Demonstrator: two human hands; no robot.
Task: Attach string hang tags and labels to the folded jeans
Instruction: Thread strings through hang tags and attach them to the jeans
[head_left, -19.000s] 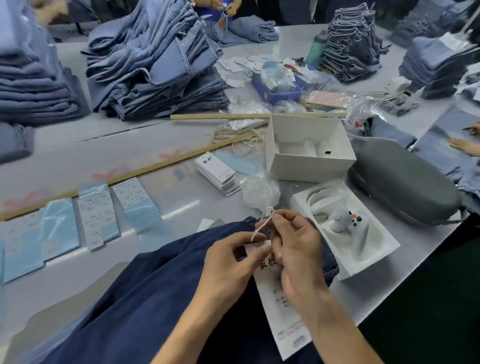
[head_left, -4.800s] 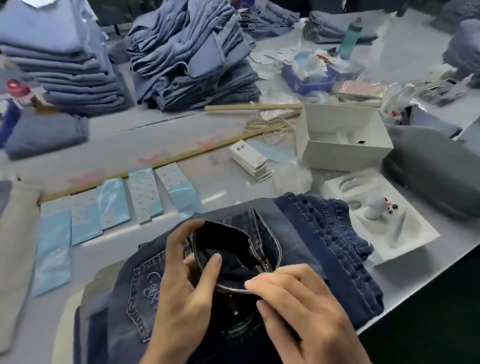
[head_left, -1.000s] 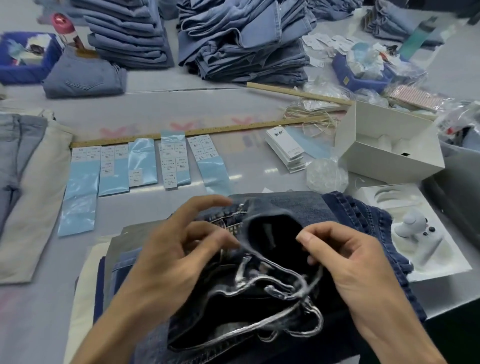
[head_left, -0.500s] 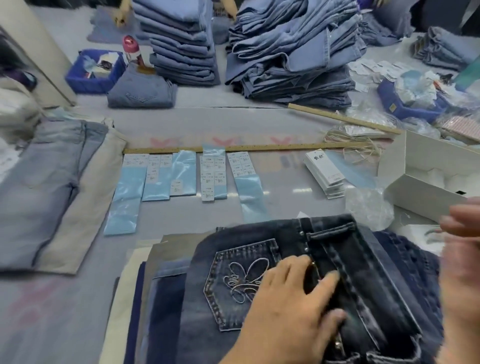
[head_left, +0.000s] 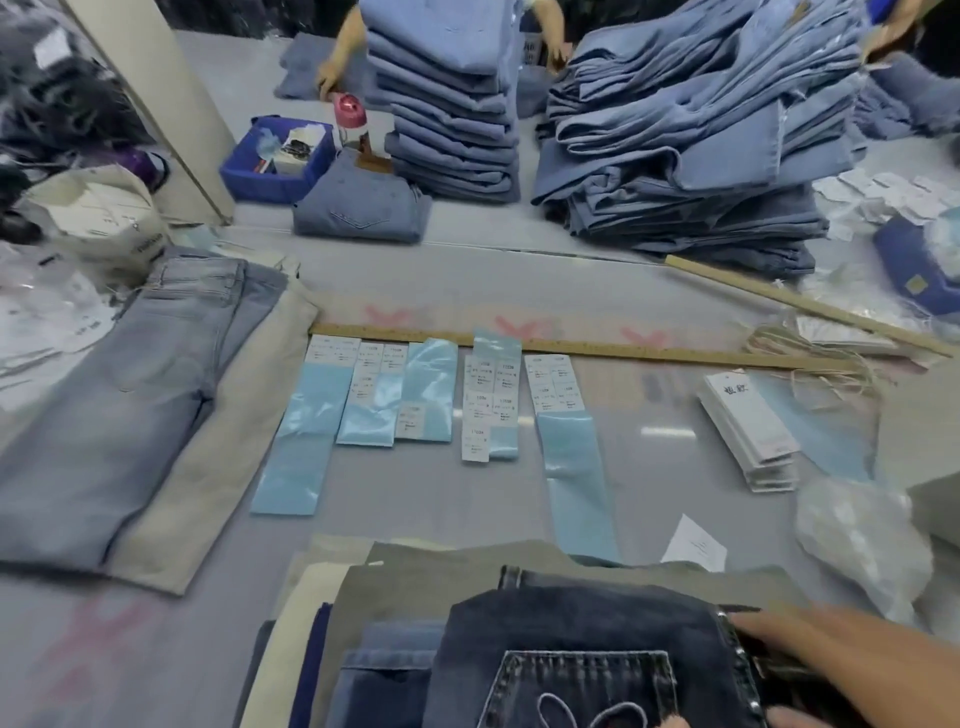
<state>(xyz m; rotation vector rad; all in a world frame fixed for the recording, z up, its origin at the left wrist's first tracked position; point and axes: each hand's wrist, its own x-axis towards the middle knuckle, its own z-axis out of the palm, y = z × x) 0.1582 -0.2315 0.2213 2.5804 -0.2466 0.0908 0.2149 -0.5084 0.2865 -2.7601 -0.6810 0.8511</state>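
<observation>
Dark jeans (head_left: 582, 649): lying folded at the near edge of the bench (head_left: 519, 291), back pocket with looped stitching facing up, sitting on top of a layered stack of other garments (head_left: 363, 623).
Hands: one hand (head_left: 831, 654) is coming in from the right, fingers stretched flat and pressing on the jeans' right edge by the studded seam; it is gripping nothing. I am reading it as the right hand. A fingertip is showing at the bottom edge, too little to tell whose or how it lies; the left hand is otherwise not showing.
Label strips (head_left: 415, 400): lying in a row just beyond the jeans, pale blue backing with small white labels, some already peeled.
Hang tags (head_left: 748, 431): sitting in a white stack to the right, with loose strings (head_left: 821, 364) beside the wooden ruler (head_left: 571, 345).
Grey jeans (head_left: 119, 395): lying flat at the left of the bench.
Folded stacks (head_left: 452, 104): piled at the far side.
Progress: no tag or label is visible on this pair in this view; by my judgement the pair is being flattened, and labelling may be remaining.
Change: half a second ago the left hand was pressing on the jeans beside the pocket; now it is out of view and the view is sitting lower over the pair.
</observation>
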